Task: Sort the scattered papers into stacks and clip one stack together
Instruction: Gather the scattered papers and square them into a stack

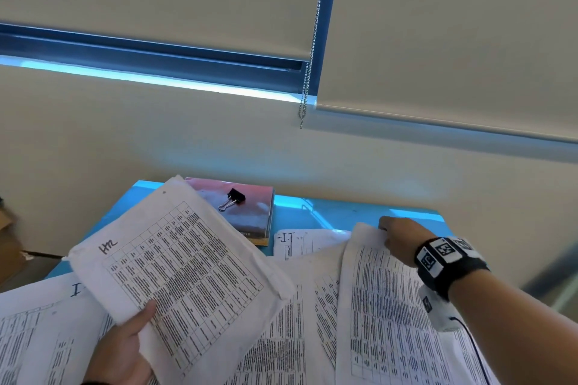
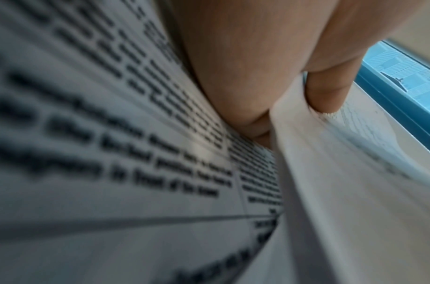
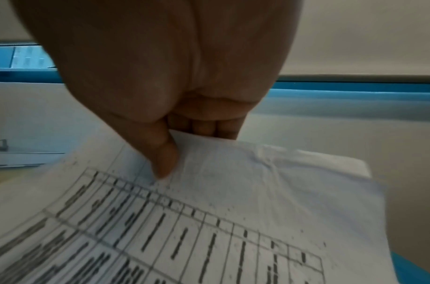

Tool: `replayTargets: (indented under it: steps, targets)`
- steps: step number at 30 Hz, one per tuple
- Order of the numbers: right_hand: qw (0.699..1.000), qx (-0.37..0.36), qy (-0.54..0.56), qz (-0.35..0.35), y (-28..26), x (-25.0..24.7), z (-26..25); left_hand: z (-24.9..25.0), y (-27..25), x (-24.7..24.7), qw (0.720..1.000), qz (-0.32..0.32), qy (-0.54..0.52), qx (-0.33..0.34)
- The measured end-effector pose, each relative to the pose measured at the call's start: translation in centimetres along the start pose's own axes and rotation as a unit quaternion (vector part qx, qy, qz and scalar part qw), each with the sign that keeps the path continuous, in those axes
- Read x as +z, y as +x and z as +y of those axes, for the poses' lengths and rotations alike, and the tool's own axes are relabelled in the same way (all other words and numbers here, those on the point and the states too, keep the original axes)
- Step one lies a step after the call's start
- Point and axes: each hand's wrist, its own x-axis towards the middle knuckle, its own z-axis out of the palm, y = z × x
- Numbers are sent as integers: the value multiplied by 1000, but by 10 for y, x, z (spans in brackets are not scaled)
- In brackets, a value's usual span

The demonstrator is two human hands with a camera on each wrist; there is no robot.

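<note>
White printed sheets fill the lower frame. Left hand point(image 1: 120, 350), lower left, grips a stack of papers point(image 1: 178, 262) marked "Hm", thumb curled over its near edge, stack lifted and tilted above the rest. Right hand point(image 1: 398, 237), right of centre, pinches the far corner of a loose sheet point(image 1: 387, 316) between thumb point(image 3: 164, 163) and fingers; corner raised off the pile. More scattered papers point(image 1: 281, 331) overlap beneath both, covering most of the blue counter point(image 1: 328, 212). At the counter's far edge, centre frame, a pink-covered book point(image 1: 250, 216) lies flat with a black binder clip point(image 1: 233, 198) resting on top. Behind: beige wall point(image 1: 187, 134), blue window frame point(image 1: 156, 56) across upper left, cream roller blinds point(image 1: 453, 25), bead chain point(image 1: 309, 72) hanging between them.
</note>
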Motion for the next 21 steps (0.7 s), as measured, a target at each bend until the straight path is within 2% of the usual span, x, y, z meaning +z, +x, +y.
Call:
replayTargets:
  steps: [1, 5, 8, 12, 18, 21]
  targets:
    - [1000, -2, -6, 13, -3, 0, 3, 2, -5, 4, 1000, -12, 8, 17]
    - [997, -30, -12, 70, -14, -3, 7, 2, -8, 5, 999, 36, 10, 28]
    - [997, -42, -21, 67, -23, -7, 4, 2, -14, 10, 1000, -1, 11, 30]
    - [992, -59, -56, 101, -28, -14, -2, 2, -16, 15, 999, 6, 33, 38]
    - [989, -83, -121, 1, -36, -2, -49, 2, -11, 10, 998, 24, 43, 34]
    - [990, -105, -87, -21, -25, 12, -76, 1, -7, 8, 997, 30, 59, 40]
